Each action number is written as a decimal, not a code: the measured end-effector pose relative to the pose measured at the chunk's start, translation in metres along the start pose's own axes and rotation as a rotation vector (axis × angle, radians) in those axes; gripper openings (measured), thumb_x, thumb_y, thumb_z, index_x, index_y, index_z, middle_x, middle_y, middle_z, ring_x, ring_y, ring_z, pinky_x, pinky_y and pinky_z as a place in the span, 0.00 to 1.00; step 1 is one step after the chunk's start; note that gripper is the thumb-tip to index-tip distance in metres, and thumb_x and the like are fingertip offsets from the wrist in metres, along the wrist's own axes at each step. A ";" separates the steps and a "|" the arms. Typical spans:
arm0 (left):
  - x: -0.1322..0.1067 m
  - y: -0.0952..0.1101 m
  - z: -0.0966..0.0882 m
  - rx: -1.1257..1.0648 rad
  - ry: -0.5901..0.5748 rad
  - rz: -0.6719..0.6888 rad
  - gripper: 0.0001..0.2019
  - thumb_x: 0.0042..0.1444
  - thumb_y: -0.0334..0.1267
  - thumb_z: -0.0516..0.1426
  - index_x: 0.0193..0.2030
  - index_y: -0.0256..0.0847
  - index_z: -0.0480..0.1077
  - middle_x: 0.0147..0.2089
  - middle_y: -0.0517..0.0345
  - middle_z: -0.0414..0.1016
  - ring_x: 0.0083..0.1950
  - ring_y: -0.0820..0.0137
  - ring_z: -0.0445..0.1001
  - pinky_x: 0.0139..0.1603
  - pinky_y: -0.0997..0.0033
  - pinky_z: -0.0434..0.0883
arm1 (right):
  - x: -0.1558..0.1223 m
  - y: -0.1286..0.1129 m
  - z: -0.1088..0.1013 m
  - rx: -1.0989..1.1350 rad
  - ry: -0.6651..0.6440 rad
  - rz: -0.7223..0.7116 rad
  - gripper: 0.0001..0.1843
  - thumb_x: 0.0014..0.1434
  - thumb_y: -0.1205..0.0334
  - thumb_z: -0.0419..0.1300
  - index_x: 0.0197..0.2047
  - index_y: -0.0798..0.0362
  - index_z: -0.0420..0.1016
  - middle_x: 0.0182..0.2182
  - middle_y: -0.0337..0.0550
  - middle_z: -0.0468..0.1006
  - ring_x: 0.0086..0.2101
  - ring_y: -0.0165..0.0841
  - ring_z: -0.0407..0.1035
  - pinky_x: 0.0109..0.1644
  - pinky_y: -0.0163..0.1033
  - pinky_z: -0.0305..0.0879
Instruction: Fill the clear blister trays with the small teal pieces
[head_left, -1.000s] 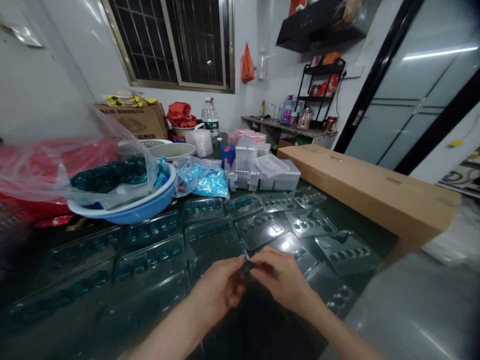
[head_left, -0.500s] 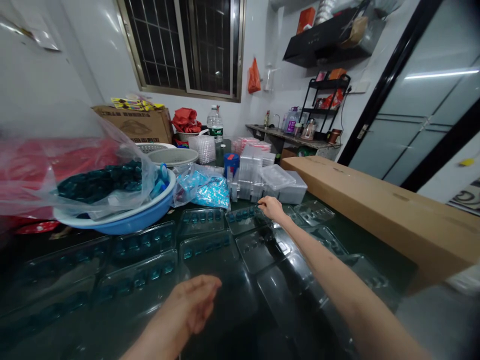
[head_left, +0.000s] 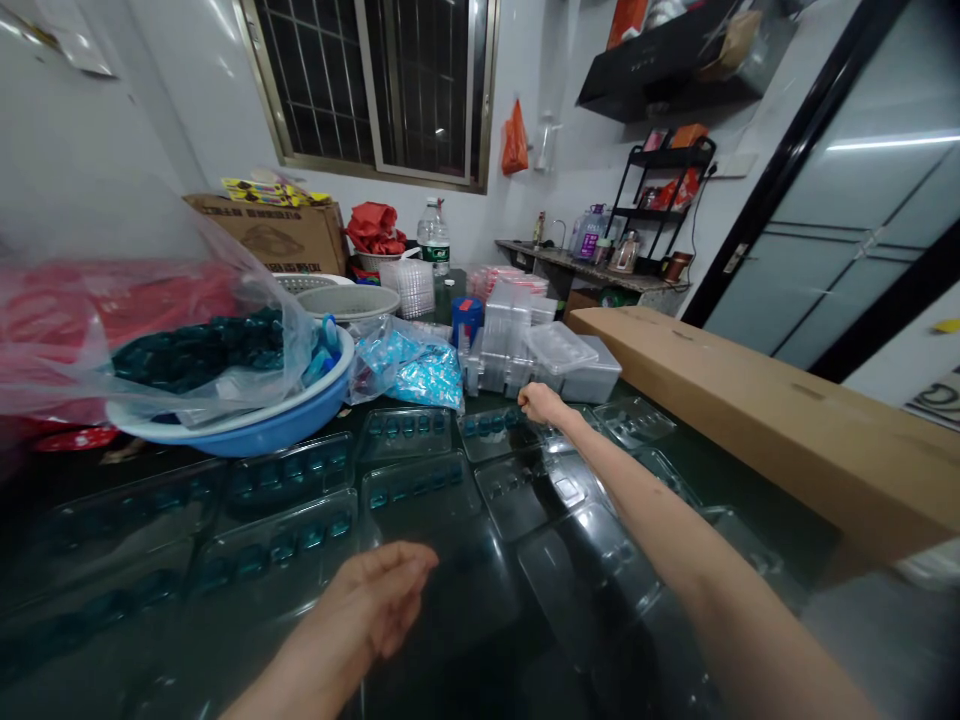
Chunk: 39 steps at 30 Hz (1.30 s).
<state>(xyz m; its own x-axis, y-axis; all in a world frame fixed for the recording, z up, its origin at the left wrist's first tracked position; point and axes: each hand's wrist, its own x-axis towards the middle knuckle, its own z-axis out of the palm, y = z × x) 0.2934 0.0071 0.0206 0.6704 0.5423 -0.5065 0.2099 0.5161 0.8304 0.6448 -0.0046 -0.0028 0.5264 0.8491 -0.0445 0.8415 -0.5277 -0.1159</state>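
Observation:
Clear plastic blister trays with teal pieces seated in their hollows cover the dark table. My right hand (head_left: 541, 404) stretches to the far side, fingers curled, touching the right end of a tray (head_left: 495, 432). Nothing shows in its fingers. My left hand (head_left: 379, 595) hangs low at the near side, open and relaxed, holding nothing, just above a tray (head_left: 439, 490). A blue plastic basin (head_left: 255, 437) at the left holds a clear bag of dark teal pieces (head_left: 202, 350).
A long cardboard box (head_left: 757, 420) lies along the right side of the table. Beyond the trays stand a bag of light blue pieces (head_left: 412, 372), stacked clear plastic boxes (head_left: 562, 362), and a grey plastic basin (head_left: 347, 300). A red bag (head_left: 112, 310) billows at the left.
A second ago both hands were together, holding a small dark piece. They are now apart, with the right hand out at the far tray and the left hand lower and open.

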 end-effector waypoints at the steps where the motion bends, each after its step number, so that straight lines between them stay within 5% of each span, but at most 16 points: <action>1: -0.001 0.001 0.000 -0.001 0.010 0.002 0.10 0.40 0.38 0.63 0.30 0.37 0.72 0.20 0.63 0.66 0.16 0.81 0.59 0.15 0.80 0.52 | -0.001 0.001 -0.001 -0.006 -0.007 -0.011 0.15 0.59 0.60 0.53 0.48 0.56 0.64 0.45 0.45 0.68 0.41 0.35 0.66 0.42 0.45 0.65; 17: 0.001 -0.002 -0.001 0.139 -0.054 0.102 0.08 0.45 0.38 0.59 0.32 0.37 0.72 0.17 0.65 0.62 0.16 0.80 0.56 0.15 0.80 0.50 | -0.033 -0.011 -0.002 -0.186 0.069 -0.101 0.15 0.59 0.60 0.53 0.48 0.57 0.65 0.45 0.47 0.68 0.41 0.35 0.66 0.43 0.44 0.65; 24: -0.026 -0.005 0.002 0.595 -0.158 0.262 0.10 0.45 0.37 0.58 0.36 0.39 0.74 0.28 0.56 0.72 0.24 0.73 0.64 0.21 0.77 0.58 | -0.060 -0.029 -0.020 -0.119 0.155 -0.072 0.16 0.59 0.66 0.52 0.50 0.63 0.62 0.44 0.54 0.67 0.44 0.40 0.64 0.46 0.48 0.61; 27: -0.044 -0.017 0.002 0.845 -0.310 0.383 0.10 0.46 0.35 0.58 0.37 0.42 0.75 0.34 0.55 0.73 0.28 0.70 0.66 0.26 0.74 0.59 | -0.092 -0.047 -0.035 -0.072 0.260 -0.094 0.20 0.59 0.70 0.49 0.55 0.64 0.55 0.46 0.58 0.66 0.46 0.43 0.62 0.47 0.46 0.58; 29: -0.051 -0.028 0.002 0.993 -0.352 0.489 0.12 0.46 0.33 0.58 0.39 0.45 0.74 0.35 0.56 0.72 0.29 0.69 0.66 0.27 0.74 0.57 | -0.129 -0.063 -0.038 -0.018 0.315 -0.152 0.19 0.60 0.68 0.47 0.55 0.58 0.56 0.46 0.51 0.67 0.46 0.38 0.62 0.47 0.42 0.58; 33: -0.050 -0.046 0.005 1.172 -0.287 0.621 0.07 0.45 0.31 0.58 0.31 0.45 0.73 0.31 0.56 0.70 0.30 0.67 0.67 0.28 0.72 0.55 | -0.217 -0.094 -0.021 0.396 0.385 -0.359 0.14 0.58 0.68 0.48 0.47 0.54 0.66 0.38 0.43 0.71 0.38 0.32 0.65 0.42 0.37 0.60; 39: -0.053 -0.032 0.004 1.098 -0.286 0.575 0.04 0.48 0.35 0.55 0.25 0.41 0.70 0.24 0.60 0.66 0.24 0.72 0.63 0.25 0.74 0.55 | -0.304 -0.123 0.007 0.870 0.327 -0.312 0.13 0.57 0.67 0.51 0.46 0.50 0.67 0.36 0.43 0.70 0.28 0.28 0.64 0.30 0.33 0.62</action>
<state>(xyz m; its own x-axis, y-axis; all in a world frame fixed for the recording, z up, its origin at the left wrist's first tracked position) 0.2539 -0.0406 0.0219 0.9606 0.2722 -0.0568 0.2243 -0.6377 0.7369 0.3800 -0.1975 0.0184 0.4135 0.8299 0.3746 0.6340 0.0328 -0.7726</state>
